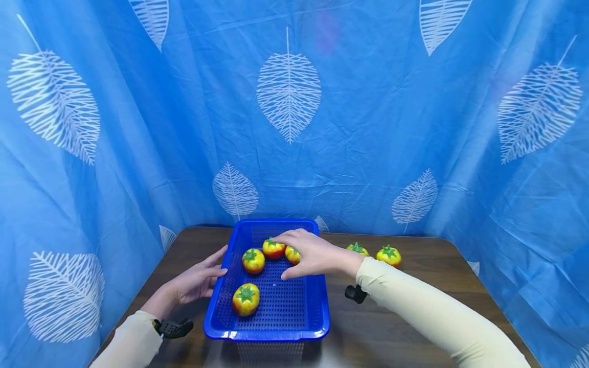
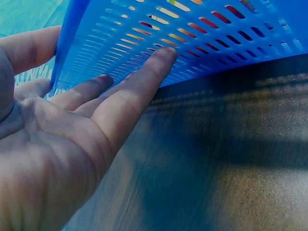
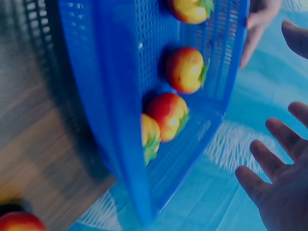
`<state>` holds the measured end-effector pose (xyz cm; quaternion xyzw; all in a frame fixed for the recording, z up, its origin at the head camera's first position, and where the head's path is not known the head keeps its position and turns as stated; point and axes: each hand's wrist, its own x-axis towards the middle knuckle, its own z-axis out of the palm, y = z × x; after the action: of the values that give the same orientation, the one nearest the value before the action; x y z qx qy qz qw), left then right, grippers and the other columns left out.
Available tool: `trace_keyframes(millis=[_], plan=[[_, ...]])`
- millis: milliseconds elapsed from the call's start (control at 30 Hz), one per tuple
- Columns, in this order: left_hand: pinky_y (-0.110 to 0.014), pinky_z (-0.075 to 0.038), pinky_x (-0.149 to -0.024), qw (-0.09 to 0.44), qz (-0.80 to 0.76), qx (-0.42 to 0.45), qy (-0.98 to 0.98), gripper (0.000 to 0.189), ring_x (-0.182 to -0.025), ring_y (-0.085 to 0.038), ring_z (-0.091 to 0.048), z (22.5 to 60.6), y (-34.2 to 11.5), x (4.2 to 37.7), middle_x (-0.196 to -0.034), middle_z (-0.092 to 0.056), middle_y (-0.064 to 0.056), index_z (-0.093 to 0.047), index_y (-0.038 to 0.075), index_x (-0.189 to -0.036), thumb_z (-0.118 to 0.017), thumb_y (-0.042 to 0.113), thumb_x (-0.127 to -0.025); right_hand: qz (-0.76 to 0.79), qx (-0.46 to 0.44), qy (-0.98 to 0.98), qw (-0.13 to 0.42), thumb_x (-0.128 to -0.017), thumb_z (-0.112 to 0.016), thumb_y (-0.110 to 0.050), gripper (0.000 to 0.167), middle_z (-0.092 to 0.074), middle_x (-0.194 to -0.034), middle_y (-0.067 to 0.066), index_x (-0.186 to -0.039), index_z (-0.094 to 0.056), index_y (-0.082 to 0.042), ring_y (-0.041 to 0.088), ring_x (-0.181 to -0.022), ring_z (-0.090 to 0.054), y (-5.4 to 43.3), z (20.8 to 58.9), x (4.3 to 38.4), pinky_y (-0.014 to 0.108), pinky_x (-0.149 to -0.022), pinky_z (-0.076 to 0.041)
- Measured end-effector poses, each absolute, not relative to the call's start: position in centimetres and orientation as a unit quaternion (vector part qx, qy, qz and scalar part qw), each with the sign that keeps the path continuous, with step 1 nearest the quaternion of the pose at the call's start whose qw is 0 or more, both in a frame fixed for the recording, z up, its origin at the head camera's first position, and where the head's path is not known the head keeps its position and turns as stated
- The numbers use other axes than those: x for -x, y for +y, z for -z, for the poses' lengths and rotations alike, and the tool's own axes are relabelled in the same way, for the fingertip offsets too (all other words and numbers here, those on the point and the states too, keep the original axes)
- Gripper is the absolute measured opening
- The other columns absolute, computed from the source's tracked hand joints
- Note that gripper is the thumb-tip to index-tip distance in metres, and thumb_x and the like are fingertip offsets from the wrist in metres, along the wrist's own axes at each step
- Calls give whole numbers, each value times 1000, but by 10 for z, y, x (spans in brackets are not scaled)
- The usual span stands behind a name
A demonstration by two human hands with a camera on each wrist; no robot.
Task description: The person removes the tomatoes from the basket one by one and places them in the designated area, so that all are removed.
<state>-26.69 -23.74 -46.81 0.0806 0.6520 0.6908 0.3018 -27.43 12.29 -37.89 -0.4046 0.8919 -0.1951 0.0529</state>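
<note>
A blue plastic basket [image 1: 267, 337] with slotted walls stands on the table. In it lie several round yellow-and-red fruits with green leafy tops, among them a near fruit [image 1: 246, 300] and a far one [image 1: 253, 261]. My left hand [image 1: 195, 281] is at the basket's left side, its extended fingers [image 2: 130, 98] against the slotted outer wall. Above the basket's right part is my right hand [image 1: 310, 253], its fingers spread and curved with nothing held. It partly covers one fruit [image 1: 292, 255] in the head view. In the right wrist view, a gap separates that hand from the fruits.
Two more such fruits, one partly behind the right forearm [image 1: 357, 249] and another [image 1: 388, 256], sit on the brown wooden table [image 1: 425, 260] to the basket's right. A blue leaf-patterned curtain [image 1: 349, 128] hangs behind and at both sides.
</note>
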Motion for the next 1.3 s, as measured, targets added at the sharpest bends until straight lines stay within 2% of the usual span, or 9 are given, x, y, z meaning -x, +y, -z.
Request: trace_keyframes(millis=[133, 367, 533, 700, 933, 1133, 1300], plan=[[-60, -51, -97, 301, -693, -79, 650, 83, -131, -45, -55, 467, -236, 268, -165, -21, -28, 6, 33, -165, -53, 25, -108, 156, 430, 885, 83, -85, -78, -54, 83, -48, -154, -1, -155, -45, -25, 23, -145, -37, 100, 379, 276, 45, -118, -33], [-60, -52, -97, 303, -693, -84, 649, 82, -132, -47, -52, 467, -234, 271, -165, -21, -28, 6, 32, -165, -52, 24, -108, 130, 447, 873, 142, -88, -80, -43, 75, -47, -155, -6, -153, -49, -25, 20, -147, -37, 68, 384, 280, 49, -117, -36], [-61, -51, -97, 302, -693, -82, 650, 82, -132, -47, -52, 467, -234, 271, -165, -21, -27, 5, 34, -165, -52, 24, -108, 139, 453, 864, 173, -89, -81, -34, 65, -52, -151, -7, -148, -55, -23, 16, -142, -43, 53, 388, 284, 42, -115, -39], [-61, -51, -97, 304, -692, -88, 648, 82, -133, -47, -51, 466, -235, 271, -165, -20, -28, 6, 33, -165, -52, 24, -108, 138, 465, 855, 186, -90, -81, -30, 54, -61, -140, -6, -140, -62, -20, 14, -129, -55, 42, 398, 288, 34, -108, -45], [-62, -51, -96, 305, -697, -89, 643, 81, -132, -46, -53, 467, -235, 270, -164, -21, -28, 6, 33, -165, -51, 23, -108, 121, 476, 849, 194, -90, -82, -26, 52, -65, -133, -2, -137, -64, -13, 11, -119, -60, 29, 410, 295, 27, -103, -47], [-62, -51, -96, 303, -694, -89, 647, 81, -131, -46, -54, 468, -236, 270, -164, -22, -28, 6, 32, -165, -51, 22, -108, 103, 464, 856, 202, -89, -82, -29, 52, -66, -132, -3, -136, -65, -16, 8, -115, -60, 21, 416, 295, 28, -102, -49], [-63, -51, -95, 305, -696, -88, 644, 81, -131, -47, -54, 469, -237, 270, -164, -22, -29, 6, 32, -165, -51, 22, -108, 91, 466, 856, 203, -87, -84, -33, 56, -65, -133, -7, -137, -64, -18, 8, -120, -58, 16, 422, 295, 29, -106, -46]])
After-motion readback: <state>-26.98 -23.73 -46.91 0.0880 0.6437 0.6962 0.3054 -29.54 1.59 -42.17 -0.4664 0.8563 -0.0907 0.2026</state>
